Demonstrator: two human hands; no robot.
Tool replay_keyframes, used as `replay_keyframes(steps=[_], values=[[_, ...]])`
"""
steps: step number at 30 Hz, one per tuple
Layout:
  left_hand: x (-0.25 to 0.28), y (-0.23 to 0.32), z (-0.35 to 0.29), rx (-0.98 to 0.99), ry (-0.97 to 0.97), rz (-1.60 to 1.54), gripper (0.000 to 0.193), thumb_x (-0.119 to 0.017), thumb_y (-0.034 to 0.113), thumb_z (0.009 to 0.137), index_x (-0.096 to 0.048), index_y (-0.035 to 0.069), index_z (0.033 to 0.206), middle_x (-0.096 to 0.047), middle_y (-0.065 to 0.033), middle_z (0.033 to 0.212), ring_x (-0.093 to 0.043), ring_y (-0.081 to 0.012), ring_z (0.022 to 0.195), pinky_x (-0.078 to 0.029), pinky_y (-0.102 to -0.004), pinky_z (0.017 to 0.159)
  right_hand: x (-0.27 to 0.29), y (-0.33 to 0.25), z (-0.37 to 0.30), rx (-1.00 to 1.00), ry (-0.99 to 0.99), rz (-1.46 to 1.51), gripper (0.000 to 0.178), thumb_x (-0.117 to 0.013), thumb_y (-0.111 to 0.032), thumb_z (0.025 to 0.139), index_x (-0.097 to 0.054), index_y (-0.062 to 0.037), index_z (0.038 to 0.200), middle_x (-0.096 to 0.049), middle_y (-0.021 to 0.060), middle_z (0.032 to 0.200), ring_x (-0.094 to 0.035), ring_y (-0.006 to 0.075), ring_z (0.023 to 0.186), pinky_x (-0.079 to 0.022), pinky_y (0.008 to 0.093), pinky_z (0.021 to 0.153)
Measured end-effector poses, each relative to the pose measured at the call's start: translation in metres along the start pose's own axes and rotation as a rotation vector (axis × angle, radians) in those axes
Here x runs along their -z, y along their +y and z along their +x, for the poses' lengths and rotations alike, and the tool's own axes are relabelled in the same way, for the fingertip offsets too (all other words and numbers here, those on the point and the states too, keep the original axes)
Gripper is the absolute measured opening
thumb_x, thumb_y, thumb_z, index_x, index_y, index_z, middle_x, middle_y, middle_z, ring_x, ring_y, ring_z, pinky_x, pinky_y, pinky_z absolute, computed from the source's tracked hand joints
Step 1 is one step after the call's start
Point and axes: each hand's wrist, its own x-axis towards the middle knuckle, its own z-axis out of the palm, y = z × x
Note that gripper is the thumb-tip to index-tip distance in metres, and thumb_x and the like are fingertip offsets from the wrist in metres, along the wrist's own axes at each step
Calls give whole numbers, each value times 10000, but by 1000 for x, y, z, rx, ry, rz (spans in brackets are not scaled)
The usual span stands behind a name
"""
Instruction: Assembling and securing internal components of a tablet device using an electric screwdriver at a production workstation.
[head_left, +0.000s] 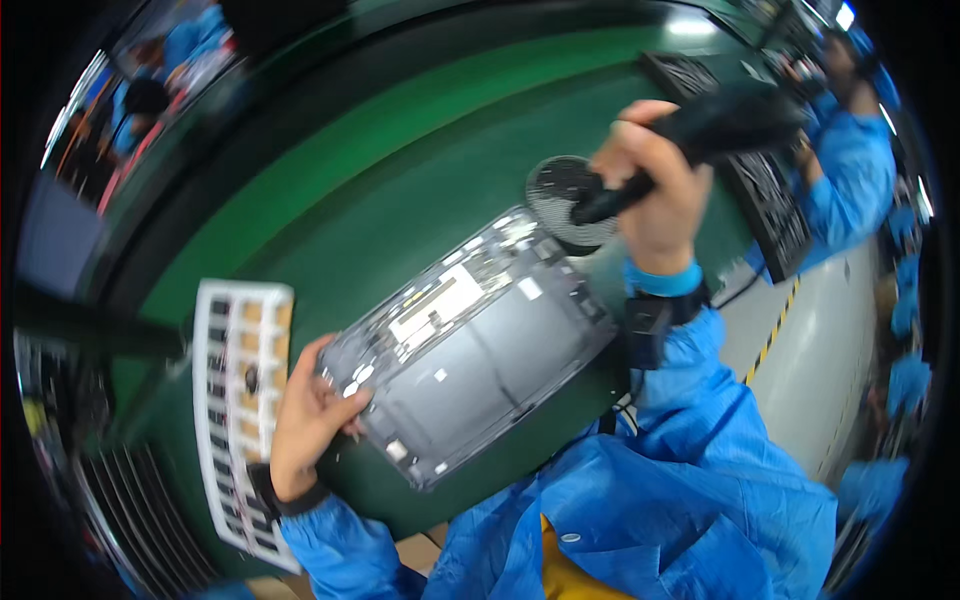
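Observation:
My left hand (310, 415) grips the left corner of a dark grey laptop casing (490, 370), thumb on top and fingers at its edge. The casing lies at an angle on the green bench, inner side up, with metal parts and boards along its far side. Raised above its far right corner, my right hand (662, 190) is wrapped round a black handheld tool (735, 120) with a bulky, blurred head; its exact kind is unclear. Below that hand stands a round black holder (562, 185) with a mesh-like surface, partly covered by the tool's lower end.
Left of the casing is a white compartment tray (215, 400) with small dark parts. A long black rack (775, 215) stands at the right, beside a co-worker in blue (850, 180). Dark strips (140, 510) lie at the lower left. The green bench (340, 260) has a raised back edge.

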Motion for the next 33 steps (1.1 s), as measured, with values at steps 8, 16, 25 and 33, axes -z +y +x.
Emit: replay_keyframes(steps=[8,16,25,33], values=[[3,-9,2,11,21,-41,490,-623,139,867,-398,3,1280,-586,-32,639,-554,-81,481,-421,-195,412,-99,-37,-49,-208,-413,96,174,-500,-120,785,-474,-24,927,-385,16,569,-393,116,481,-381,280,553],[2,-11,5,-67,12,-60,370,-613,131,861,-460,-13,1166,-610,-62,667,-573,-99,482,-452,-212,427,-169,-22,-110,-385,-673,223,197,-588,-57,768,-449,7,892,-518,100,633,-485,134,503,-419,279,496],[4,-15,4,-155,44,-82,350,-601,122,861,-467,-47,1136,-586,-81,635,-578,-131,468,-460,-253,426,-175,-6,-115,-380,-679,204,155,-555,-82,765,-467,-20,876,-458,56,591,-431,137,468,-414,299,501],[3,-17,6,-138,43,-59,390,-606,127,859,-453,-62,1165,-582,-81,636,-570,-126,469,-458,-255,427,-173,-5,-115,-387,-701,184,160,-563,-89,763,-470,-23,876,-456,54,585,-430,136,467,-414,305,504]])
